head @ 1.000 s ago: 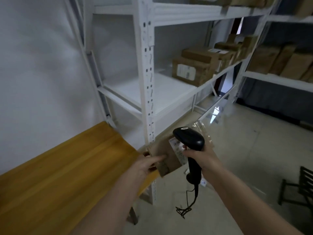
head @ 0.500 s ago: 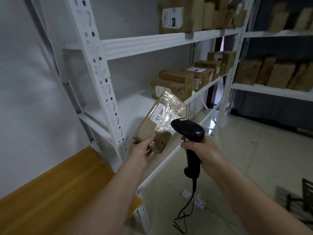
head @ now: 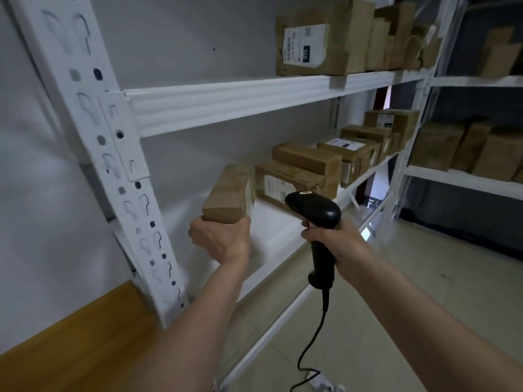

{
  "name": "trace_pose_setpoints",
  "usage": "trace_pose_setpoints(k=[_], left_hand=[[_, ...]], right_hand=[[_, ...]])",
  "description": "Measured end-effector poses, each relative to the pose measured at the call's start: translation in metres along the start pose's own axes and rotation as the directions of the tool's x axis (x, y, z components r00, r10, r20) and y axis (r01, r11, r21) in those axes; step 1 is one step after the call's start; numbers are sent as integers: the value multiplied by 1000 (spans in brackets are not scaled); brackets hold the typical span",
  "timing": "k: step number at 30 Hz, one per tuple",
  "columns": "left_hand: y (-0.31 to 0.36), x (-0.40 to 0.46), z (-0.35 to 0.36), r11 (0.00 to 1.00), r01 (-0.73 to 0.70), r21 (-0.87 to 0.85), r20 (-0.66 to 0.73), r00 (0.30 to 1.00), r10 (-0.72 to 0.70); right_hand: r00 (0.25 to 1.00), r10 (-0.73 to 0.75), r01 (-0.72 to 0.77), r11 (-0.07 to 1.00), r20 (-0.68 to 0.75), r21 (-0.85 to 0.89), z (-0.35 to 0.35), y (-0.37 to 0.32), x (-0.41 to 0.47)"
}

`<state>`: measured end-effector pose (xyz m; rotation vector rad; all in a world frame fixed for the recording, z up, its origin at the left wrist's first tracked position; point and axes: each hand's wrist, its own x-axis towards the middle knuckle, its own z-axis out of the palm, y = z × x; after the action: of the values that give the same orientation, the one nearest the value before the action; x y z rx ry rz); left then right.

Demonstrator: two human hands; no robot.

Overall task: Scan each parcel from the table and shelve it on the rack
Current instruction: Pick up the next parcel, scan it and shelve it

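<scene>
My left hand point(head: 219, 240) grips a small brown cardboard parcel point(head: 227, 195) from below and holds it over the left end of the white rack's middle shelf point(head: 271, 222). The parcel is blurred and tilts away from me, its labelled side facing right. My right hand point(head: 336, 244) grips the handle of a black barcode scanner point(head: 314, 210), whose head points left toward the shelf. Its cable hangs down to the floor. Several brown parcels point(head: 297, 176) stand in a row further right on the same shelf.
The rack's white perforated upright point(head: 113, 165) stands just left of the held parcel. More parcels point(head: 325, 38) sit on the upper shelf. A second rack point(head: 464, 176) with parcels stands at the right. The yellow wooden table point(head: 85, 343) lies at the lower left. A power strip point(head: 322, 383) lies on the tiled floor.
My left hand has carried the parcel up from the table edge and in over the middle shelf, turning it so its label faces right. The scanner hand stayed beside it.
</scene>
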<state>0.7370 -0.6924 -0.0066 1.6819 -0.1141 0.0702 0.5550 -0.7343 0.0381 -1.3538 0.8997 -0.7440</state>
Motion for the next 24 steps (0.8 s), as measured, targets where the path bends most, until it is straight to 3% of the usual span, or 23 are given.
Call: trace_pose_setpoints(k=[3,6,16,24], left_hand=[[-6,0,33,985,-114,129,35,993,110],[-14,-11,60,948,-169,270,201,973,117],[-18,-17,112,893,-353,279,393,891,229],[-1,-23,147,840,-416,350,425,869,253]], right_hand=[[1000,23,-23,1000,3,0,-1,-1,28],[999,48,-48,999,-1,17,-5,2,50],[994,63,-62,998,89,-13,-27,2,113],[979,66,-64,998,195,-16,-54,-6,149]])
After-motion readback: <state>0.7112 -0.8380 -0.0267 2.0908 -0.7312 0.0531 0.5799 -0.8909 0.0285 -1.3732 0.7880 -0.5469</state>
